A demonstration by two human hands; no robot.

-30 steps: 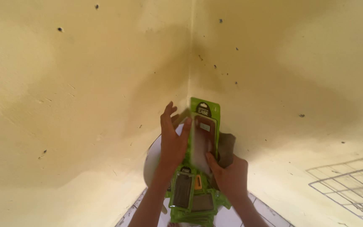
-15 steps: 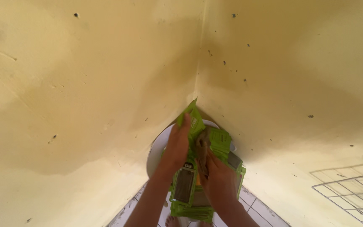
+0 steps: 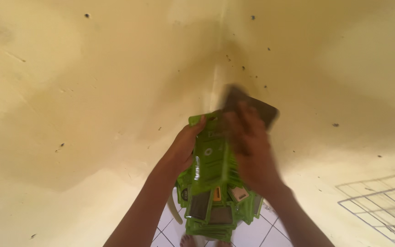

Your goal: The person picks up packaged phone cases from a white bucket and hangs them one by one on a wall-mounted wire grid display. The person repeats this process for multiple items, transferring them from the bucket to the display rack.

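A thick stack of bright green blister packs [image 3: 216, 192] with small dark items in clear windows sits between my two arms, low in the middle of the view. My left hand [image 3: 186, 144] grips the stack's upper left edge. My right hand [image 3: 250, 146], blurred by motion, holds a flat dark rectangular item [image 3: 257, 107] raised above the stack's top right.
Two pale yellow walls meet in a corner [image 3: 218, 68] straight ahead, dotted with small dark marks. A white wire grid panel [image 3: 382, 208] leans at the lower right. White floor tiles [image 3: 257, 233] and part of a white chair [image 3: 173, 210] show below the stack.
My right hand has come up off the green packs and now lifts a dark flat item above them. My left hand has stayed on the stack's upper left edge. The view has tilted slightly.
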